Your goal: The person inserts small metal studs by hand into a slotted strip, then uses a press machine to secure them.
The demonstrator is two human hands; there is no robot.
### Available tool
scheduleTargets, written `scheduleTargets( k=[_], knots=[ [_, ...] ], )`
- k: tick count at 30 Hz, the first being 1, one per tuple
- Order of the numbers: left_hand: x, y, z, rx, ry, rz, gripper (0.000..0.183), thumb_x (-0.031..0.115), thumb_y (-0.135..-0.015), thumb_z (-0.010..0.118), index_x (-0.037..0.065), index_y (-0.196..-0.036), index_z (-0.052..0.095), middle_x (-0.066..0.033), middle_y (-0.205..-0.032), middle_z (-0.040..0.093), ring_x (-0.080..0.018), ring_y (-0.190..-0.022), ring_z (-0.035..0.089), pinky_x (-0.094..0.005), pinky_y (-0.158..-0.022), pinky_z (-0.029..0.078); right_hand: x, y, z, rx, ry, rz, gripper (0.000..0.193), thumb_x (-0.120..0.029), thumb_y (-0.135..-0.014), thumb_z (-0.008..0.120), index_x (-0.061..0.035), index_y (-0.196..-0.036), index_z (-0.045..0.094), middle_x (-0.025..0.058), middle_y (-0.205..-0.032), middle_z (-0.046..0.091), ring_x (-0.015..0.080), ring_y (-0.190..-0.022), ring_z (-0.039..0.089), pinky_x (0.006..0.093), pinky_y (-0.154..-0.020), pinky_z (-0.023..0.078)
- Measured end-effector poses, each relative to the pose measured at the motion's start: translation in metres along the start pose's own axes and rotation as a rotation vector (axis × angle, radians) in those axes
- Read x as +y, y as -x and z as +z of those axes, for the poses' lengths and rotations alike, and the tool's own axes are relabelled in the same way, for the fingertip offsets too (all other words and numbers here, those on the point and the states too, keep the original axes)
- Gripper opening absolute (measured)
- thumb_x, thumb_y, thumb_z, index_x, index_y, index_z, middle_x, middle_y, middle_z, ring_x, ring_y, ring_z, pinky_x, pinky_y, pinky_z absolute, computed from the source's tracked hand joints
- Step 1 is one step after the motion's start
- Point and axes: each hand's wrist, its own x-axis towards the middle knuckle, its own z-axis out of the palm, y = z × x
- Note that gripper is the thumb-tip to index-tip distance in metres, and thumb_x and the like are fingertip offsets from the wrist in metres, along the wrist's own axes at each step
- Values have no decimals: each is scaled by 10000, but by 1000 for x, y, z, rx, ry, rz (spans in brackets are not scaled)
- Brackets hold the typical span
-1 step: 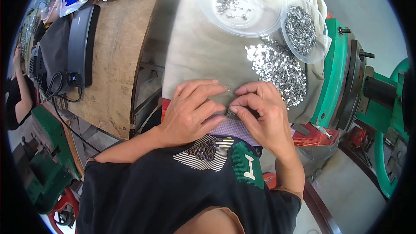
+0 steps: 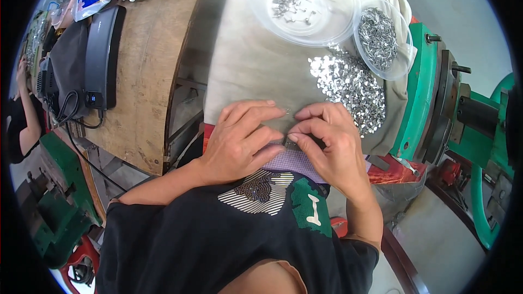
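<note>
My left hand (image 2: 239, 139) and my right hand (image 2: 330, 140) face each other over the near edge of a beige cloth (image 2: 256, 71). Thumb and index finger of the right hand meet in a pinch; whatever is between them is too small to make out. Just below that pinch shows a small dark grey metal piece (image 2: 291, 144), partly covered by the fingers. The left hand curls toward the same piece, thumb and forefinger close to its left end, their grip partly hidden. Tiny shiny bits (image 2: 287, 112) lie by the left fingertips. A heap of small silvery metal pieces (image 2: 354, 90) spreads beyond the right hand.
A wide clear tub (image 2: 261, 19) holds some small metal parts; a smaller clear bowl (image 2: 381, 68) is full of them. Green machinery (image 2: 414, 87) stands at the right. At left, a wooden table (image 2: 147, 49) carries a black device (image 2: 102, 57). Another person's arm (image 2: 30, 114) shows far left.
</note>
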Motion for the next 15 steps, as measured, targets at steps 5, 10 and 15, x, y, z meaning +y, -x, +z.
scheduleTargets(
  k=[5, 10, 15],
  knots=[
    [2, -1, 0, -11, 5, -25, 216, 193, -753, 796, 92, -893, 666, -68, -1252, 613, -280, -1223, 552, -424, -978, 394, -2, -1, 0, -10, 19, 28, 99, -91, -751, 780, -45, -830, 742, 56, -956, 633, 263, -879, 579, 379, -779, 464],
    [5, -1, 0, -18, -2, -44, 236, 203, -743, 807, 87, -896, 669, -64, -1253, 614, -282, -1225, 550, -429, -989, 389, 2, 4, 2, 64, -26, 32, 134, -84, -730, 799, -53, -854, 762, 57, -933, 645, 259, -879, 589, 370, -766, 478],
    [7, -3, 0, -27, -8, -58, 258, 208, -731, 815, 84, -908, 674, -61, -1252, 615, -282, -1219, 553, -430, -992, 384, 4, 9, 0, 127, -47, 65, 155, -76, -725, 807, -57, -874, 769, 59, -919, 656, 254, -882, 601, 362, -750, 491]
  ],
)
